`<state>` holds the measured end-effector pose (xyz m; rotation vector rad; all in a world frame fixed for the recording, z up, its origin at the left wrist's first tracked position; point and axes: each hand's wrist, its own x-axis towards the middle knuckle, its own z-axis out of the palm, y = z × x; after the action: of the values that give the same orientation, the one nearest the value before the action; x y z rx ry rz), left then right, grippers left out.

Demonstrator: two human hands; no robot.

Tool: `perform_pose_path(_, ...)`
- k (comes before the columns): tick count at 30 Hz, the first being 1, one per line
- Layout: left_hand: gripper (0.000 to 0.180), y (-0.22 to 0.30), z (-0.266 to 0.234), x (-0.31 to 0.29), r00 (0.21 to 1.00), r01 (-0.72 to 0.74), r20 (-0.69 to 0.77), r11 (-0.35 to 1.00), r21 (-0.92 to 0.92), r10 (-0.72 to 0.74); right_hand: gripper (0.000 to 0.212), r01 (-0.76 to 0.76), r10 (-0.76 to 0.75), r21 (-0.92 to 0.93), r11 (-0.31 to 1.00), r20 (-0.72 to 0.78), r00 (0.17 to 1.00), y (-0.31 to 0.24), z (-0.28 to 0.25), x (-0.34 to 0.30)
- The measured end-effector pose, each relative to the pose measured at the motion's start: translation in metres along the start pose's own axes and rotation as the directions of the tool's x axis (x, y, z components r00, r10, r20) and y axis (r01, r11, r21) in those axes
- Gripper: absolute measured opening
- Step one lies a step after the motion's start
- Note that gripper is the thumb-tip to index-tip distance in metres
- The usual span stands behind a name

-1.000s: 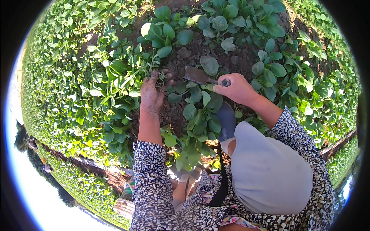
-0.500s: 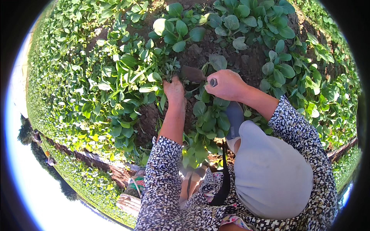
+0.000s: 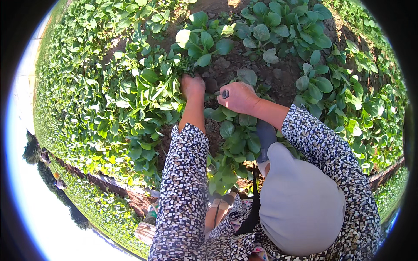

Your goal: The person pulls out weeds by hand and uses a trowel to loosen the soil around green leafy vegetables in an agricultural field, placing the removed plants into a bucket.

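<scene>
My left hand point(image 3: 193, 86) is closed low among the greens, its fingertips partly hidden by leaves. It grips a small leafy plant point(image 3: 186, 65) close to the soil. Just to its right, my right hand point(image 3: 239, 97) is wrapped around the short handle of a small hand hoe point(image 3: 225, 93), whose round butt end points up. The hoe's flat brown blade point(image 3: 210, 85) lies against the dark soil between my two hands and is partly in shadow. A broad-leaved green plant point(image 3: 237, 139) grows just below my right hand.
Dense low greens point(image 3: 109, 95) spread on the left, with larger leafy clumps point(image 3: 300, 24) far right. Bare brown soil point(image 3: 278, 76) shows between rows. My grey-covered knee point(image 3: 300, 195) and grey shoe point(image 3: 264, 137) are close to my right arm. A basket point(image 3: 146, 232) stands lower left.
My right hand has moved left with the hoe, closer to my left hand. The left hand has shifted slightly up and left into the leaves, and less of the blade shows.
</scene>
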<state>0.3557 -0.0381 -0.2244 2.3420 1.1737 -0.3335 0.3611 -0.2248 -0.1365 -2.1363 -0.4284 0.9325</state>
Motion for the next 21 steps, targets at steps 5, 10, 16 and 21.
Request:
perform_pose_path(5,0.029,-0.07,-0.001,0.045,0.995,-0.077,-0.095,0.867,-0.492,0.034,0.026,0.038,-0.04,0.102,0.994,0.016,0.999,-0.009,0.003,0.004)
perform_pose_path(10,0.044,-0.029,-0.047,0.001,0.974,0.133,0.082,0.236,-0.963,-0.213,0.025,-0.156,0.168,0.438,0.885,0.011,0.986,0.033,-0.006,-0.025)
perform_pose_path(16,0.03,-0.045,-0.082,-0.021,0.881,0.088,-0.094,0.355,-0.931,-0.463,0.025,0.005,-0.011,0.081,0.997,0.069,0.998,0.002,-0.004,-0.024)
perform_pose_path(21,0.047,-0.042,-0.078,-0.037,0.99,-0.137,0.051,0.959,0.247,0.128,0.023,0.037,-0.034,-0.019,0.999,0.155,0.987,-0.005,0.001,-0.006)
